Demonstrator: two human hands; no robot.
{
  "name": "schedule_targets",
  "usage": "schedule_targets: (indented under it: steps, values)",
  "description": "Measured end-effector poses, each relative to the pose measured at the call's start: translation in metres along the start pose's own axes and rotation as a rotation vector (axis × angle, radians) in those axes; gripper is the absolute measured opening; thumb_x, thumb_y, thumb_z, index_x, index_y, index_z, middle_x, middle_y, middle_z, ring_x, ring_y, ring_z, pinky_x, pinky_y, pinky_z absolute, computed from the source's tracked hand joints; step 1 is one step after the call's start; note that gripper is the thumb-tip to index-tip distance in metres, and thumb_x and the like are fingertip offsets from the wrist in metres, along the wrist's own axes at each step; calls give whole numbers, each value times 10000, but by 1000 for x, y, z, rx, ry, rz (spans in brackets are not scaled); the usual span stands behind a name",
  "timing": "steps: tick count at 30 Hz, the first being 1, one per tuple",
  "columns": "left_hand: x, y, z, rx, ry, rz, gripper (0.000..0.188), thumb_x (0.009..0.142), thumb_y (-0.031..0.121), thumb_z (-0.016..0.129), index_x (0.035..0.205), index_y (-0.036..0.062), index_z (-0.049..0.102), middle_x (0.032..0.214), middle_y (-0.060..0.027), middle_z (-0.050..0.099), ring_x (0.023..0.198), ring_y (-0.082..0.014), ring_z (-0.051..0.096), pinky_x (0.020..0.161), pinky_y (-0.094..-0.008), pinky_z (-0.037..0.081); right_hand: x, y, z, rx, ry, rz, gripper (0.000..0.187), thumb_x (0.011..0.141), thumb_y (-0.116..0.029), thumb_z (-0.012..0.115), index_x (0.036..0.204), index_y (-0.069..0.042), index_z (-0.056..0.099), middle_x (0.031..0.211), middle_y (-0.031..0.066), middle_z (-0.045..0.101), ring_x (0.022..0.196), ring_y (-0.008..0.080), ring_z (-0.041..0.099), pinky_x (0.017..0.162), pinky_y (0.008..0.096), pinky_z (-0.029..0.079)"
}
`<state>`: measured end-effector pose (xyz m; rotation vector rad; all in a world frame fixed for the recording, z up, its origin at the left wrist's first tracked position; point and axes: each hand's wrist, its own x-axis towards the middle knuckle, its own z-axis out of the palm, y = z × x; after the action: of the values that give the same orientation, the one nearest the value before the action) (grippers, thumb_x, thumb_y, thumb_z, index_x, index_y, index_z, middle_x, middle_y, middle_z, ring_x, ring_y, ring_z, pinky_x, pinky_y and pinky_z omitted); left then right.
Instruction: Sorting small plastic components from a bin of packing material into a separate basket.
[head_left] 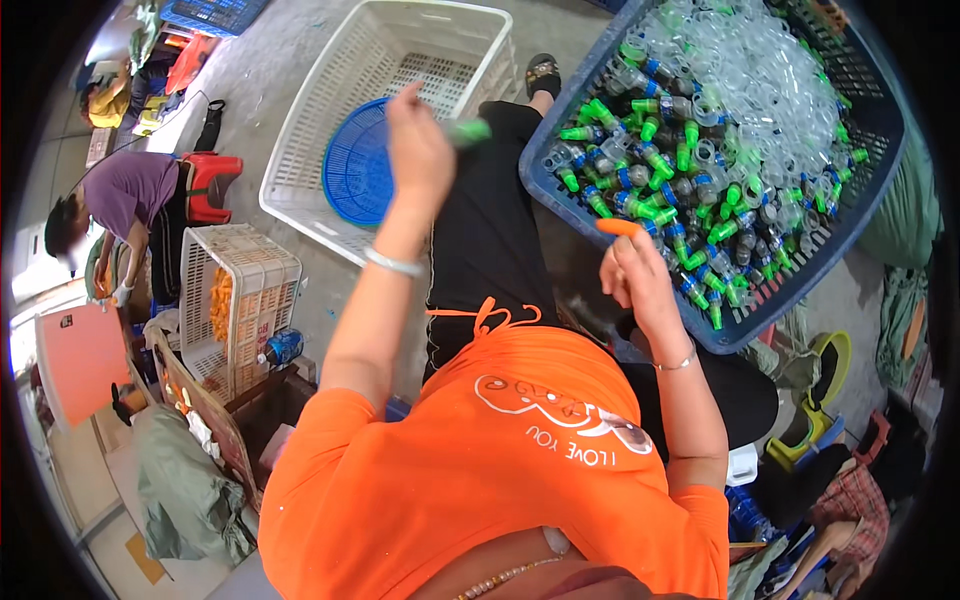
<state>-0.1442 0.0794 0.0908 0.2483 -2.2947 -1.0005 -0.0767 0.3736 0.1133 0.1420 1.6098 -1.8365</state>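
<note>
left hand (418, 150): fingers closed on 1 green piece (468, 131), blue round basket (358, 172) just beyond fingertips | right hand (635, 275): fingers pinch 1 orange piece (618, 227), dark blue crate (860, 205) of parts just past fingertips

Motion-blurred green piece (466, 131) in left grip (418, 150)

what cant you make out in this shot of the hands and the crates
All from the head view:
- Green piece by the left hand: motion-blurred, so its shape and whether the fingers grip it are unclear.
- Orange piece at the right hand: mostly covered by the fingertips.
- Blue crate: far corner cut off by the top edge; small parts in it too crowded to tell apart.
- White crate: the blue round basket inside is partly hidden by the left forearm.
</note>
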Motion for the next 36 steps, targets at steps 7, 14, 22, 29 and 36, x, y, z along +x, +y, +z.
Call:
schedule_targets:
  steps: [7,14,22,29,36]
  values:
    - [0,-187,-12,410,-284,-286,486,891,312,561,1259,8,469,1227,-271,485,1144,-406,483,984,-433,391,-9,31,-19,-126,147,-64,256,970,-244,523,1128,-52,584,633,-4,526,438,26,372,418,176,272]
    - [-40,-136,5,501,-720,-445,643,806,412,658,1300,61,442,1088,-284,606,1018,-436,579,862,-476,470,-25,37,-33,-100,238,-46,217,974,-218,516,1093,-59,604,647,-18,534,462,23,391,429,170,281]
    - [-79,-145,-19,462,-744,-342,591,800,305,663,1295,67,446,1076,-282,613,1008,-428,589,868,-469,470,-15,26,-30,-234,267,-71,180,943,-191,565,1051,-55,614,656,13,565,471,84,434,443,227,324]
    - [-30,-139,-28,305,-575,156,491,799,140,633,1259,50,491,1178,-254,548,1127,-373,533,935,-427,435,68,-21,15,-1474,314,-1091,200,763,-63,607,961,-87,606,910,61,568,865,237,531,739,377,402]
    - [0,42,13,-189,-517,232,242,853,22,578,1090,32,622,930,-112,633,830,-206,637,757,-286,502,138,-11,23,-1813,230,-955,140,781,-127,559,908,-96,611,852,37,558,868,212,535,752,381,389]
